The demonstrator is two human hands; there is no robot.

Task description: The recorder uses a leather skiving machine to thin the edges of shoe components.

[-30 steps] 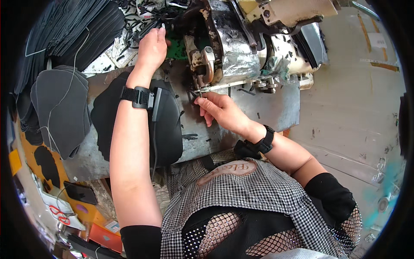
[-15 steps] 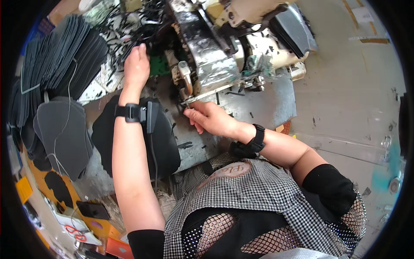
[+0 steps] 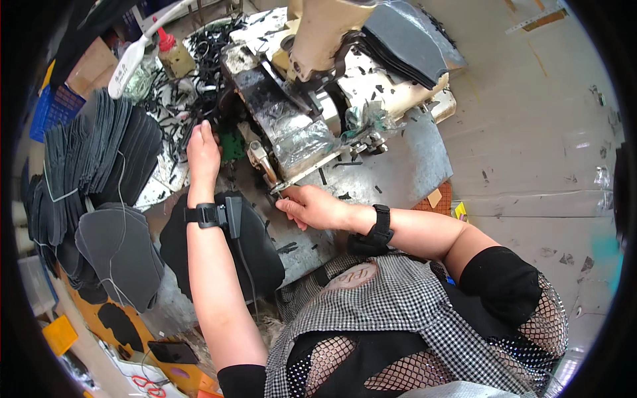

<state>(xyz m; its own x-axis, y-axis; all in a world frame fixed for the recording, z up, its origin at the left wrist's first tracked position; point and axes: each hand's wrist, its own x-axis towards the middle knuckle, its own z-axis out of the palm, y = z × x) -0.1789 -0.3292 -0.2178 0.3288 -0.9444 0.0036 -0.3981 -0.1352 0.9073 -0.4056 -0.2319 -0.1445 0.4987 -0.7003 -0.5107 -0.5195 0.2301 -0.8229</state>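
My left hand (image 3: 204,156) reaches forward to the left side of a tabletop machine (image 3: 285,119), close to a heap of black scrap strips (image 3: 211,43). Its fingers look curled in, and what they hold, if anything, is hidden. At the machine's front lower edge, my right hand (image 3: 310,207) has its thumb and fingers pinched together, right beside a small metal arm (image 3: 262,161). Whatever lies in this pinch is too small to make out. Under my left forearm lies a stack of black rounded pieces (image 3: 259,245).
Bundled dark grey pieces (image 3: 86,152) and a tied grey stack (image 3: 123,255) stand to the left. More dark sheets (image 3: 405,40) lie behind the machine. A red-capped bottle (image 3: 174,56), a white lamp head (image 3: 129,66), a phone (image 3: 172,352) and red-handled scissors (image 3: 147,386) surround the bench.
The view has shifted, so the bench and machine sit lower and show more of the back. Both hands keep nearly the same places at the machine.
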